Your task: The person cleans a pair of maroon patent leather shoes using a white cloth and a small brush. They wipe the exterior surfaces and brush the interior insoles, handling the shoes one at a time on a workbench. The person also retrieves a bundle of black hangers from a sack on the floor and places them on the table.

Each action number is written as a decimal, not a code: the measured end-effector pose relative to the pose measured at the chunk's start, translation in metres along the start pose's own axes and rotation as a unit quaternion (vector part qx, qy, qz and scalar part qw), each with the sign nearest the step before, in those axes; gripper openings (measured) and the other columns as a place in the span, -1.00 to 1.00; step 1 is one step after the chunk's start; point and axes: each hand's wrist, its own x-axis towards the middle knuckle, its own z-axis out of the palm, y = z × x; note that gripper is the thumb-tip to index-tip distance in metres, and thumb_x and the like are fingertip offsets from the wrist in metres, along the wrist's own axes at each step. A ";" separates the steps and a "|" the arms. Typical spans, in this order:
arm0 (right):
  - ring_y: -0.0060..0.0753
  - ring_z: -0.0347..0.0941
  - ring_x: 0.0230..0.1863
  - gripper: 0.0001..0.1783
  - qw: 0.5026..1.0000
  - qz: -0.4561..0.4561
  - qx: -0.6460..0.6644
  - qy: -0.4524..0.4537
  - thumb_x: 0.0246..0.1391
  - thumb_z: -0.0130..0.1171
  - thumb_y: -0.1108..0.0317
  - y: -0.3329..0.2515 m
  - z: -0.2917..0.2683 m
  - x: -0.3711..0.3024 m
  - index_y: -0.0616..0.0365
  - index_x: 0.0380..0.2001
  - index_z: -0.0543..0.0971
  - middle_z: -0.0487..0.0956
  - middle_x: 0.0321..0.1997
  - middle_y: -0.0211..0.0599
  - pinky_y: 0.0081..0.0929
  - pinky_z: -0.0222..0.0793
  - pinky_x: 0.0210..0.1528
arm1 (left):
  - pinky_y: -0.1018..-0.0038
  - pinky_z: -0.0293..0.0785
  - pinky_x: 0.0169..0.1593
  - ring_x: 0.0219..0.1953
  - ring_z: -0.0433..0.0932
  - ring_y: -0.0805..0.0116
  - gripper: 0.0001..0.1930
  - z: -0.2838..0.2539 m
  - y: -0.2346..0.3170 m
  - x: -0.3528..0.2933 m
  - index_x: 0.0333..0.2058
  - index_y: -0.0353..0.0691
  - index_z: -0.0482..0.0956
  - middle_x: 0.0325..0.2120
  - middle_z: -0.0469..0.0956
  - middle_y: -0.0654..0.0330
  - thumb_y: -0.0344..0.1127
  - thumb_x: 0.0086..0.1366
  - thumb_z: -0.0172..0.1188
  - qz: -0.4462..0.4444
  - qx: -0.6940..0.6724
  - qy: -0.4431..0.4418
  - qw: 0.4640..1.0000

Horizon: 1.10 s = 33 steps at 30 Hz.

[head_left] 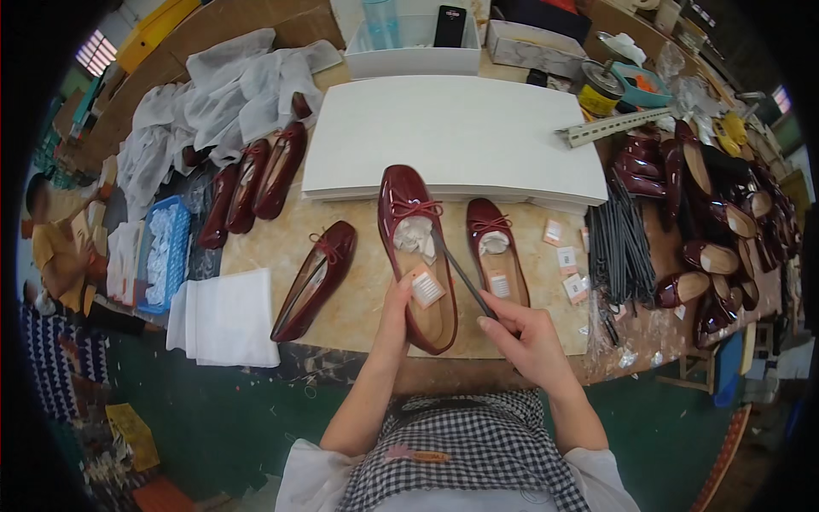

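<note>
I have the left hand [393, 309] closed on the left side of a burgundy patent ballet flat [399, 189], thumb on top near the heel half; its other fingers are mostly hidden behind the shoe. The shoe points toe-away above the worktable [358, 205], with crumpled white tissue [415, 236] in its opening and a price tag [426, 287] on its insole. In the right hand [531, 334], I see thumb and forefinger pinched together on the lower part of a thin dark rod [461, 277]; its far end reaches the shoe's opening beside the bow. Just right of that shoe lies a second burgundy flat [487, 213], also tissue-filled, and to its left another flat [334, 249] lies at a slant. A bundle of dark rods [620, 243] lies farther right.
</note>
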 end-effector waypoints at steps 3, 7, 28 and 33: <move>-0.71 0.05 -0.65 -0.62 0.999 0.019 -0.006 -0.025 0.17 0.07 0.39 -0.016 0.008 0.011 0.19 0.07 0.47 0.19 -0.70 -0.55 -0.59 0.02 -0.63 | 0.44 0.34 0.09 0.06 0.40 0.34 -0.38 0.007 0.008 -0.003 0.19 -0.32 0.18 0.03 0.39 0.09 0.03 0.34 -0.06 0.079 0.087 0.003 0.993; -0.69 0.05 -0.66 -0.63 0.998 0.050 0.020 -0.033 0.19 0.03 0.39 -0.022 0.012 0.015 0.20 0.06 0.48 0.16 -0.72 -0.45 -0.56 0.02 -0.64 | 0.47 0.32 0.09 0.03 0.41 0.39 -0.37 0.001 0.008 -0.003 0.18 -0.36 0.21 0.01 0.41 0.10 0.05 0.34 -0.07 0.104 0.113 -0.004 0.988; -0.31 0.55 -0.37 -0.77 0.956 -0.116 -0.213 0.167 0.09 0.13 0.32 0.047 -0.045 0.011 0.24 -0.25 0.59 0.61 -0.31 -0.10 -0.41 0.44 -0.32 | 0.42 0.35 0.08 0.01 0.45 0.26 -0.45 -0.036 -0.002 -0.023 0.12 -0.29 0.35 -0.02 0.48 0.10 0.06 0.37 -0.09 0.060 0.311 0.125 0.940; -0.05 0.52 -0.41 -0.80 0.726 0.024 -0.583 0.364 0.06 0.15 0.29 0.112 -0.171 0.011 0.22 -0.34 0.55 0.58 -0.41 -0.15 -0.25 0.42 -0.39 | 0.30 0.46 -0.16 -0.26 0.57 0.13 -0.38 0.075 0.031 0.000 0.18 -0.41 0.23 -0.28 0.58 -0.03 -0.30 0.18 0.17 0.147 0.621 0.067 0.767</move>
